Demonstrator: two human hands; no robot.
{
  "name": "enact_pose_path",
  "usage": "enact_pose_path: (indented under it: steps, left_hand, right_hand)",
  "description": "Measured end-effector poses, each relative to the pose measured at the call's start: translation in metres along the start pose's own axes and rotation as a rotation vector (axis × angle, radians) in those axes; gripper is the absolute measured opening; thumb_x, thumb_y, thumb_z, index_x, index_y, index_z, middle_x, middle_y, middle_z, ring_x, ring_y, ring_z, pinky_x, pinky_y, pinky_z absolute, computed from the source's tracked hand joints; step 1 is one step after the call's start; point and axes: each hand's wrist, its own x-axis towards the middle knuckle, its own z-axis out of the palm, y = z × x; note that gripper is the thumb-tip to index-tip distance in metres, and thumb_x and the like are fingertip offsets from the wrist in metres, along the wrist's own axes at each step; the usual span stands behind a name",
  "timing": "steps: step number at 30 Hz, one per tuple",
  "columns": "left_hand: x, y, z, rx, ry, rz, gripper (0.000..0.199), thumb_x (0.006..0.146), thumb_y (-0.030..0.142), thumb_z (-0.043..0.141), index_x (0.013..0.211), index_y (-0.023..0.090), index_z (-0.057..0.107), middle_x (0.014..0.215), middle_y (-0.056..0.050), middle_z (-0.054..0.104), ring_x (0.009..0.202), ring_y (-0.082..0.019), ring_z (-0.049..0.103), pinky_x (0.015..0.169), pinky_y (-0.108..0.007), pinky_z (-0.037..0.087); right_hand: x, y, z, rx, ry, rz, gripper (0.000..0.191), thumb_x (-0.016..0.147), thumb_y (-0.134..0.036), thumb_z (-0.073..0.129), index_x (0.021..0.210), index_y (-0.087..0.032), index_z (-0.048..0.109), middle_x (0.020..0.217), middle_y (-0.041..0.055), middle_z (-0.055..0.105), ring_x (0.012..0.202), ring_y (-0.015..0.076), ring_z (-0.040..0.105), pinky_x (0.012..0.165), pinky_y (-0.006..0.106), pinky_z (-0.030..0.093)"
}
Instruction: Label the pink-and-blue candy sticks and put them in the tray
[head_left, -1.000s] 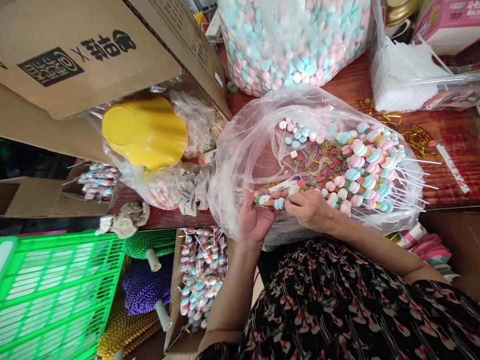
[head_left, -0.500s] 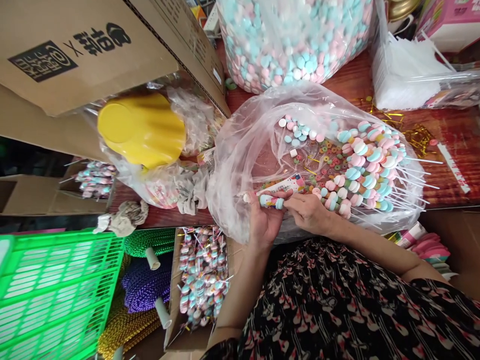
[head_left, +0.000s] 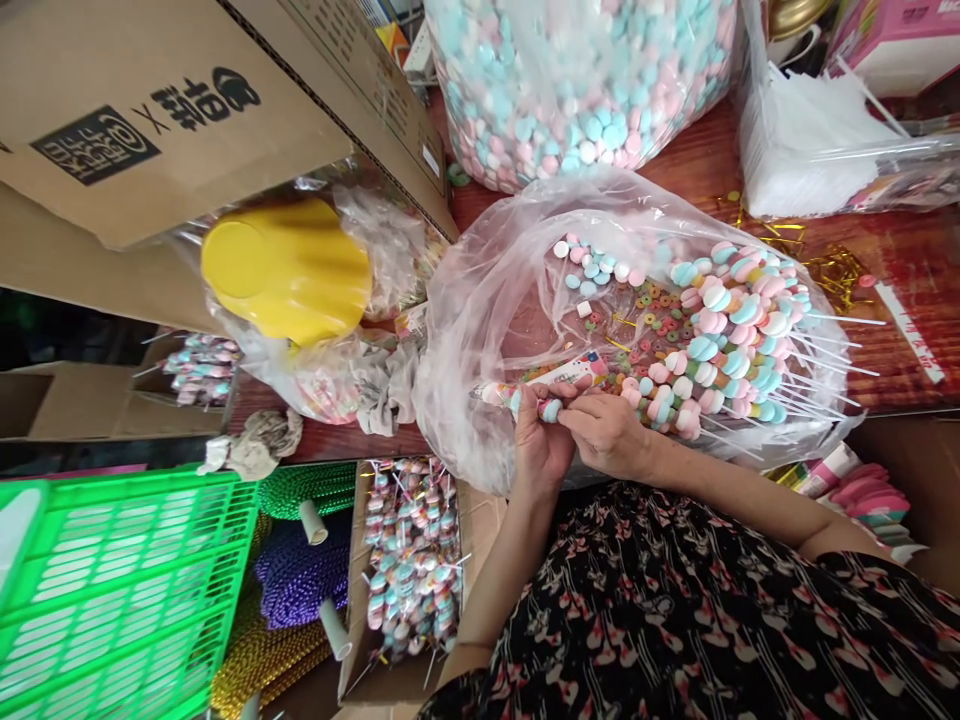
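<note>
Over the plastic bag point(head_left: 469, 330), the left hand point(head_left: 541, 448) cradles the candy skewer point(head_left: 551, 411) while the right hand point(head_left: 613, 436) pinches its end, ideally without squashing.

Red wooden table point(head_left: 900, 240) bears plastic bags point(head_left: 480, 290)

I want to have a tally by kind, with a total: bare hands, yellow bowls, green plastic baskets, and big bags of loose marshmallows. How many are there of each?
Bare hands: 2 (left hand, right hand)
Yellow bowl: 1
Green plastic basket: 1
Big bag of loose marshmallows: 1
Total: 5
</note>
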Motion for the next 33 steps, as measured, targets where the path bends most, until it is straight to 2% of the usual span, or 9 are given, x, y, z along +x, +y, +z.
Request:
enact_pose_path:
  steps: [4, 8, 12, 17, 20, 22, 27, 30, 33]
  left_hand:
    - [0.002, 0.010, -0.001, -0.096, 0.039, -0.037, 0.042, 0.081, 0.061, 0.068, 0.076, 0.020, 0.062, 0.080, -0.002, 0.070, 0.101, -0.026, 0.070, 0.100, -0.050, 0.052]
    - [0.003, 0.017, -0.006, -0.056, 0.090, 0.041, 0.036, 0.086, 0.054, 0.066, 0.079, 0.019, 0.063, 0.080, -0.001, 0.070, 0.095, -0.024, 0.071, 0.101, -0.053, 0.050]
    - [0.005, 0.018, -0.010, -0.064, 0.084, 0.059, 0.036, 0.089, 0.051, 0.064, 0.074, 0.019, 0.061, 0.072, 0.002, 0.064, 0.084, -0.019, 0.071, 0.100, -0.050, 0.052]
    - [0.005, 0.019, -0.008, -0.058, 0.179, -0.012, 0.041, 0.090, 0.055, 0.061, 0.070, 0.019, 0.056, 0.066, 0.002, 0.061, 0.088, -0.019, 0.071, 0.093, -0.041, 0.056]
    - [0.003, 0.015, -0.006, -0.037, 0.189, 0.001, 0.038, 0.092, 0.053, 0.058, 0.073, 0.020, 0.057, 0.069, 0.000, 0.064, 0.089, -0.020, 0.071, 0.084, -0.032, 0.057]
    - [0.002, 0.011, -0.005, -0.026, 0.188, 0.009, 0.038, 0.095, 0.052, 0.054, 0.075, 0.020, 0.057, 0.069, -0.001, 0.064, 0.087, -0.019, 0.071, 0.083, -0.031, 0.057]
    - [0.002, 0.011, -0.005, -0.045, 0.188, -0.027, 0.049, 0.100, 0.055, 0.037, 0.071, 0.022, 0.058, 0.066, -0.002, 0.062, 0.082, -0.019, 0.070, 0.093, -0.039, 0.055]
    - [0.005, 0.019, -0.006, -0.089, 0.188, -0.009, 0.052, 0.098, 0.059, 0.037, 0.068, 0.022, 0.059, 0.065, -0.002, 0.059, 0.080, -0.020, 0.068, 0.096, -0.045, 0.053]
    - [0.005, 0.024, -0.006, -0.122, 0.167, -0.018, 0.056, 0.098, 0.062, 0.035, 0.066, 0.022, 0.058, 0.064, -0.001, 0.057, 0.076, -0.018, 0.065, 0.097, -0.047, 0.053]
  right_hand:
    - [-0.003, 0.001, -0.002, 0.065, -0.055, 0.044, 0.026, 0.094, -0.009, 0.041, 0.089, -0.016, 0.066, 0.076, 0.0041, 0.065, 0.072, 0.0147, 0.057, 0.064, 0.027, 0.044]
    - [-0.006, 0.005, -0.004, -0.009, -0.058, 0.023, 0.025, 0.092, -0.008, 0.044, 0.093, -0.015, 0.068, 0.079, 0.0047, 0.066, 0.074, 0.0156, 0.056, 0.065, 0.028, 0.044]
    - [-0.007, 0.007, -0.002, -0.086, -0.067, -0.055, 0.026, 0.093, -0.009, 0.044, 0.098, -0.013, 0.068, 0.081, 0.0057, 0.066, 0.076, 0.0171, 0.055, 0.066, 0.032, 0.043]
    - [-0.007, 0.010, 0.000, -0.168, -0.069, -0.118, 0.027, 0.096, -0.012, 0.042, 0.097, -0.014, 0.068, 0.082, 0.0065, 0.065, 0.078, 0.0180, 0.053, 0.067, 0.033, 0.041]
    - [-0.008, 0.009, 0.004, -0.181, -0.088, -0.141, 0.027, 0.097, -0.015, 0.042, 0.091, -0.014, 0.068, 0.079, 0.0066, 0.063, 0.077, 0.0182, 0.052, 0.067, 0.033, 0.039]
    - [-0.009, 0.007, 0.006, -0.172, -0.100, -0.136, 0.027, 0.097, -0.016, 0.043, 0.087, -0.015, 0.068, 0.077, 0.0064, 0.062, 0.076, 0.0182, 0.052, 0.065, 0.033, 0.038]
    - [-0.010, 0.000, 0.010, -0.062, -0.078, -0.134, 0.027, 0.095, -0.013, 0.041, 0.084, -0.015, 0.066, 0.080, 0.0067, 0.063, 0.076, 0.0173, 0.052, 0.069, 0.032, 0.040]
    - [-0.010, -0.003, 0.009, 0.004, -0.088, -0.106, 0.026, 0.093, -0.011, 0.042, 0.087, -0.015, 0.066, 0.080, 0.0061, 0.064, 0.076, 0.0169, 0.052, 0.070, 0.031, 0.042]
    - [-0.010, -0.002, 0.007, -0.024, -0.126, -0.079, 0.025, 0.093, -0.010, 0.043, 0.089, -0.014, 0.067, 0.079, 0.0062, 0.064, 0.075, 0.0174, 0.053, 0.068, 0.031, 0.042]
